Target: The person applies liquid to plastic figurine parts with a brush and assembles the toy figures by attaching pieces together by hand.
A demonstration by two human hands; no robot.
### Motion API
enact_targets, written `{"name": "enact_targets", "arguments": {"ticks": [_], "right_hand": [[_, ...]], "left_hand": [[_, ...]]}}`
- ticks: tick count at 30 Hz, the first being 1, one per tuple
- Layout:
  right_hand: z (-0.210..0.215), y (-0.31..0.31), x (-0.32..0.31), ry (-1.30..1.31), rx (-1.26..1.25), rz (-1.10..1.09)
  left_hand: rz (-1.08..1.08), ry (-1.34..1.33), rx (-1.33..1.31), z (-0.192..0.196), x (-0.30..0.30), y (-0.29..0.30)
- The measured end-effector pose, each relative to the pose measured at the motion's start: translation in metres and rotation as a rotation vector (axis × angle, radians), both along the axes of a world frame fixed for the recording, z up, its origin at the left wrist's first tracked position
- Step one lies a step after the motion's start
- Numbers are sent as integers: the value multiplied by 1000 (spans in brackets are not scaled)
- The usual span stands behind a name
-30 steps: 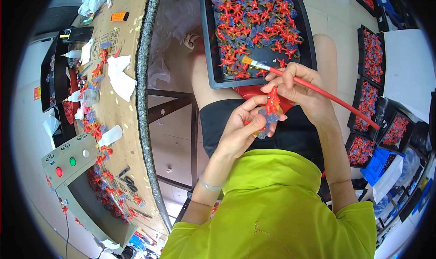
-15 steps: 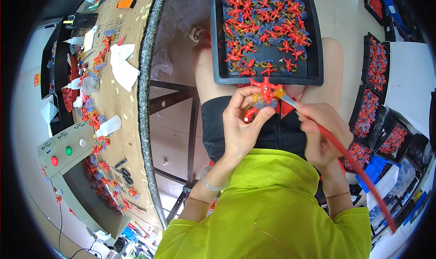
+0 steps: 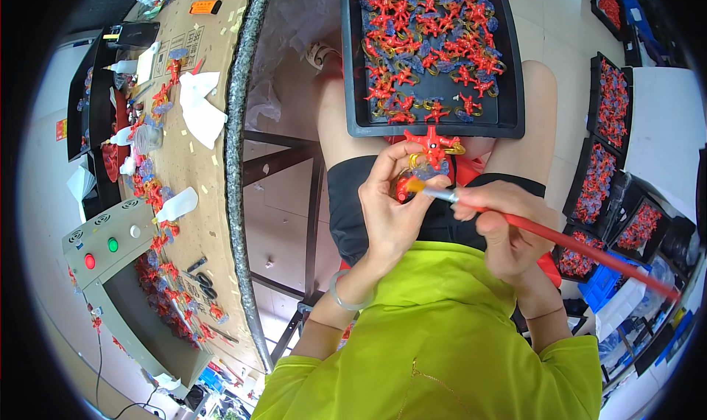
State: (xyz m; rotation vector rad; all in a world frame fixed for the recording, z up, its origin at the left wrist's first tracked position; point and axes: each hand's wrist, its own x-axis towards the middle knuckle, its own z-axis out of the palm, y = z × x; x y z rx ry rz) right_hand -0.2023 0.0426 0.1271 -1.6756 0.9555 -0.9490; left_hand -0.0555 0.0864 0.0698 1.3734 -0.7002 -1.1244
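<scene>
Between the thumb and fingers of my left hand (image 3: 390, 210) is a small red figurine (image 3: 433, 141) with a yellow ring and a translucent blue-purple part. It is held just off the near edge of a black tray (image 3: 434, 130). My right hand (image 3: 512, 217) grips a paintbrush (image 3: 545, 233) with a long red handle and a metal collar. The yellowish bristles lie at the lower part of the figurine, by my left thumb; whether they touch it I cannot tell. Many similar red figurines (image 3: 431, 26) with blue and yellow parts lie in the tray.
At the left, a cardboard-covered table (image 3: 213, 221) carries a white squeeze bottle (image 3: 177, 204), white tissue (image 3: 200, 109), scissors (image 3: 204, 284) and a grey machine (image 3: 110, 243) with coloured buttons. More trays of red figurines (image 3: 595, 184) stand on the right. The tray in front rests over my legs.
The brush tip has moved down and left, from the figurine's upper right side to its lower part. My right hand has lowered with it. My left hand stays nearly in place.
</scene>
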Motion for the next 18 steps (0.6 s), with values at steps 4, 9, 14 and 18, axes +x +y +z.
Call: {"name": "enact_targets", "arguments": {"ticks": [4, 9, 14, 18], "right_hand": [[-7, -5, -2, 67, -63, -105], [2, -4, -5, 108, -61, -111], [-17, -25, 7, 96, -253, -181], [-15, -35, 1, -78, 25, -173]], "left_hand": [[19, -63, -32, 4, -1, -3], [13, -142, 5, 4, 1, -1], [-32, -480, -9, 6, -1, -3], [-87, -502, 0, 4, 5, -2]]}}
